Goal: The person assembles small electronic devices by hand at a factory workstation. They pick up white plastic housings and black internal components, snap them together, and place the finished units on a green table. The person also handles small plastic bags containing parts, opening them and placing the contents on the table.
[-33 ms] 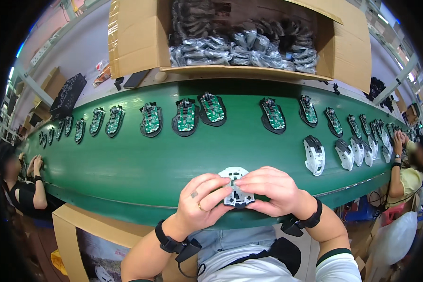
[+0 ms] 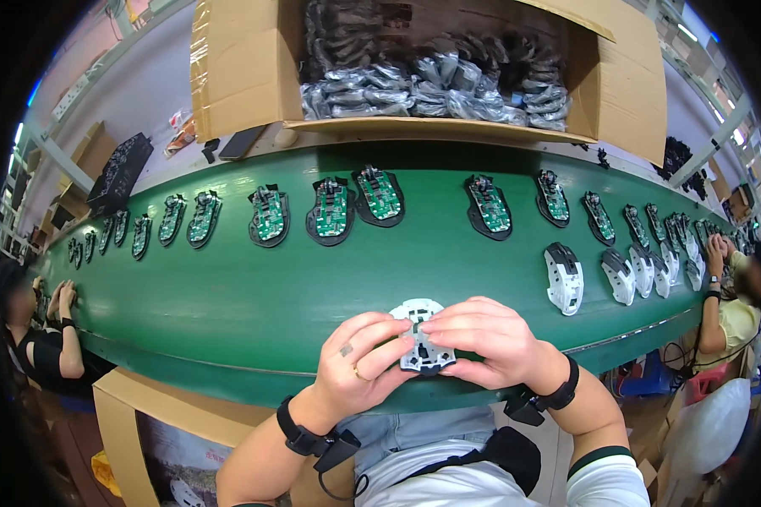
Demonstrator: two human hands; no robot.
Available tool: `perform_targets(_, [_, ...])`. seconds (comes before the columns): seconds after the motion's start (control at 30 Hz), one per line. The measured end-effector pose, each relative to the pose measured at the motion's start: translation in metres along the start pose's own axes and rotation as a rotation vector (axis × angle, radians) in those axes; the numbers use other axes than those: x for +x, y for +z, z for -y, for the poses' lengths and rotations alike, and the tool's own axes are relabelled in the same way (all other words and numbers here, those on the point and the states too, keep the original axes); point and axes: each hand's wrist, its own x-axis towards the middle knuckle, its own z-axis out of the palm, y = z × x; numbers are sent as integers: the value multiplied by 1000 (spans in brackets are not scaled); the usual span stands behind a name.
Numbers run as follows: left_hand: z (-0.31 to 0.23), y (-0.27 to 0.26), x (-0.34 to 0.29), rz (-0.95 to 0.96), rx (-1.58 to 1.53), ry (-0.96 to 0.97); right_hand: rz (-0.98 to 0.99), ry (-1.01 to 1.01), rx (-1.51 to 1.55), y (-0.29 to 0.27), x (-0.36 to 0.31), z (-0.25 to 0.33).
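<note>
A white and black computer mouse shell [image 2: 419,309] is held over the near edge of the green work surface, its inner side with slots and posts facing up. My left hand [image 2: 361,355] grips its left side, thumb low and fingertips on the inside. From the right, my right hand [image 2: 492,342] holds it in a matching pinch, fingers reaching over the middle. The fingertips of both hands nearly meet and hide part of the inside; whether a small part lies under them, I cannot tell. To the right lies a white and black mouse shell [image 2: 565,280], outer side up.
Mouse bases with green circuit boards [image 2: 330,211] form a row along the green surface [image 2: 228,296]. More white shells [image 2: 619,277] lie at right. Behind stands an open carton [image 2: 448,127] of bagged dark parts. Co-workers sit at far left [image 2: 46,338] and far right [image 2: 723,313].
</note>
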Motion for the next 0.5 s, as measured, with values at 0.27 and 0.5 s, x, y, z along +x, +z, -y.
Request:
perform_targets(0.27, [3, -4, 1, 104, -124, -11, 16, 4, 72, 6, -5, -3])
perform_targets(0.5, [6, -12, 2, 151, -192, -18, 12, 15, 157, 12, -2, -6])
